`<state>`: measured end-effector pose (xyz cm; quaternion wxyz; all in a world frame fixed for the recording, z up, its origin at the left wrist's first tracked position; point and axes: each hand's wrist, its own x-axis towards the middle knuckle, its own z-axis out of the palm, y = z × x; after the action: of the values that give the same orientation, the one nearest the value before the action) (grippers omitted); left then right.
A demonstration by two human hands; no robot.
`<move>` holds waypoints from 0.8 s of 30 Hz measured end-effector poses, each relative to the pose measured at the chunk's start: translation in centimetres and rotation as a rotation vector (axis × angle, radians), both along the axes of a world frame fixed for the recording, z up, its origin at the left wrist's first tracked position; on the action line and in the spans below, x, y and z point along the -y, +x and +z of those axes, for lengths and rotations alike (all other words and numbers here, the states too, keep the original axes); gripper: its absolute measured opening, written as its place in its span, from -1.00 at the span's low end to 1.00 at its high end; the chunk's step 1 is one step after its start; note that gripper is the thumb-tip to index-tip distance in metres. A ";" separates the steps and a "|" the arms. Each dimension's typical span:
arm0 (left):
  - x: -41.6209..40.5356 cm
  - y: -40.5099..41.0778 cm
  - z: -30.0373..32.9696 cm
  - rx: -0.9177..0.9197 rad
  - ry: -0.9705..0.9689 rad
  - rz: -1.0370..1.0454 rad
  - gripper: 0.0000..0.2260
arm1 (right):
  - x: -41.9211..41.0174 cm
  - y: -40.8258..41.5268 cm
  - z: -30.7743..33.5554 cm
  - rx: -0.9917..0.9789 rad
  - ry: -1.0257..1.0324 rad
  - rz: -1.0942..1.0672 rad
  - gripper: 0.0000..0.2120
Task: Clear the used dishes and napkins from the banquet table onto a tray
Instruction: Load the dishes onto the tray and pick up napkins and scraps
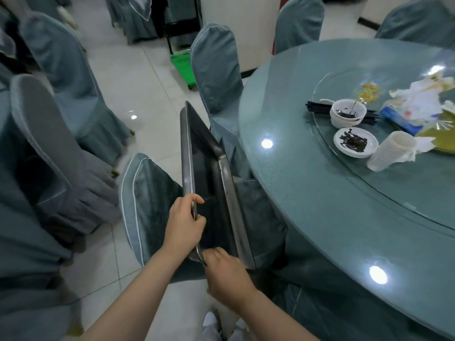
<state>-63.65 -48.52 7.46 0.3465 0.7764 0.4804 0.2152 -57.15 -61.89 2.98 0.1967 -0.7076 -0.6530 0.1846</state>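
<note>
Both hands, right hand (227, 274) and left hand (184, 225), grip the tilted tray (209, 178), fingertips hidden.

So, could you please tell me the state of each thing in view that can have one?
tray: empty, tilted on edge, held off the table.
left hand: grips the tray's upper rim.
right hand: grips the tray's near corner.
stacked bowls: dirty, upright on the turntable.
small plate: smeared with dark sauce.
cup stack: lying tipped over.
chopsticks: bundled, lying flat.
napkins: crumpled.
</note>
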 end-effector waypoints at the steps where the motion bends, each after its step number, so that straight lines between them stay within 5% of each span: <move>1: -0.2 -0.1 0.9 0.012 0.015 0.026 -0.66 | -0.4 0.1 0.6 0.019 0.022 0.020 -0.66; 16: -3.3 -1.1 12.0 0.297 0.228 0.191 -0.66 | -5.0 2.7 10.3 0.205 0.452 0.185 -0.66; 24: -2.2 1.9 12.6 0.407 0.209 0.147 -0.61 | -4.1 6.5 11.4 0.235 0.421 0.222 -0.56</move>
<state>-61.74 -46.34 20.06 0.3375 0.7116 0.4309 0.4405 -50.66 -57.82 14.41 0.2409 -0.5916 -0.7692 -0.0185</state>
